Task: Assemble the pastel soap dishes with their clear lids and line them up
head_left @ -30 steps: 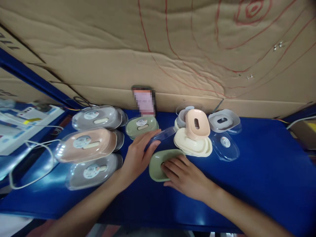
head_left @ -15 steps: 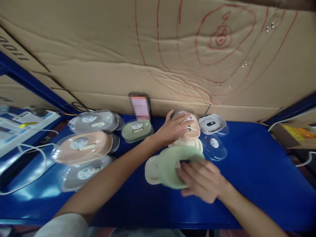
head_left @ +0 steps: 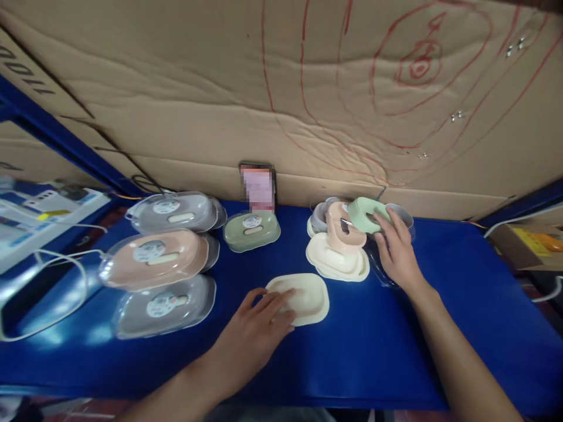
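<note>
My left hand (head_left: pixel 259 325) reaches over the near middle of the blue table, fingers apart and touching the left part of a cream oval plastic dish (head_left: pixel 310 296). At the back right, my right hand (head_left: pixel 398 249) has its fingers closed on a pale green oval plastic piece (head_left: pixel 364 215) with a dark slot. That green piece is beside a peach plastic piece (head_left: pixel 347 231), which also has a dark slot. In front of the peach piece lie stacked cream dishes (head_left: pixel 338 261). Grey pieces (head_left: pixel 323 215) stand behind it, and a clear cover (head_left: pixel 382 266) shows partly under my right hand.
Clear-covered oval boxes stand at the left: grey (head_left: pixel 197 214), peach (head_left: pixel 176 258) and another grey (head_left: pixel 193 305). A green covered box (head_left: pixel 268 231) sits before a phone (head_left: pixel 259 187) leaning on the cardboard wall (head_left: pixel 176 135). A power strip (head_left: pixel 83 202) and white cable are far left.
My right hand has carried the green piece from the front to the back right. My left hand has left the peach piece and come down to the cream dish in front.
</note>
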`<state>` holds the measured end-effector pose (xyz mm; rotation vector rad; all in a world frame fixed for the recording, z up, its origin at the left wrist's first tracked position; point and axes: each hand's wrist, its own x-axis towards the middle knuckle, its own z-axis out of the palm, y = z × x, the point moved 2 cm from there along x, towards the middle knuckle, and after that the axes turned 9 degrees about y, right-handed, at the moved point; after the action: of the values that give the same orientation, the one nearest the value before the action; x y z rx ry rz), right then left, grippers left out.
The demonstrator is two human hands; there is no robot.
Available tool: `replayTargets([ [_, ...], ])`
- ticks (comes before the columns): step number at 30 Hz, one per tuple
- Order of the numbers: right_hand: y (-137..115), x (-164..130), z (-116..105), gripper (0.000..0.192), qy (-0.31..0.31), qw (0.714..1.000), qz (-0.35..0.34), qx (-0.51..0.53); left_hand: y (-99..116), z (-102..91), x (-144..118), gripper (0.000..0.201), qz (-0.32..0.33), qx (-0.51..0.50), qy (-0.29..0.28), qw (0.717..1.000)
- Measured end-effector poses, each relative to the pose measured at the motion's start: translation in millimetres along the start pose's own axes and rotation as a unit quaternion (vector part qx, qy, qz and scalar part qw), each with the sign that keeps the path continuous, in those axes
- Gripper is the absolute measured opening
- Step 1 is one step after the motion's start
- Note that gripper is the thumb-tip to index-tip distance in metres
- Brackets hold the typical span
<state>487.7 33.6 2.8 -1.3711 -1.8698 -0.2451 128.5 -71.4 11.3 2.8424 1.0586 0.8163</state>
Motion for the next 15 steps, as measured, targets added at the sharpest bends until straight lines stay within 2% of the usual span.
replayTargets([
  [4,4.7,-0.6,-0.1,0.055,0.025,1.0,0.012,-0.007,-2.7,-15.6,36.0,0.017,-0.018,-0.007,0.06,0.998],
  [6,9.9,-0.4,0.4,0.055,0.047,0.998,0.017,-0.024,0.1,-13.1,57.7,0.015,-0.003,0.009,0.065,0.998],
  [10,10.8,2.6,-7.1,0.053,0.077,0.995,0.036,-0.047,22.5,12.1,82.6,0.011,0.105,0.056,0.051,0.992],
  [12,0.1,3.9,-21.2,0.049,0.095,0.993,0.03,-0.058,36.8,25.1,87.6,0.013,0.147,0.07,0.049,0.985],
  [15,-26.1,-2.2,-51.6,0.038,0.092,0.995,-0.017,-0.025,52.3,40.6,99.8,0.017,0.16,0.077,0.07,0.982],
])
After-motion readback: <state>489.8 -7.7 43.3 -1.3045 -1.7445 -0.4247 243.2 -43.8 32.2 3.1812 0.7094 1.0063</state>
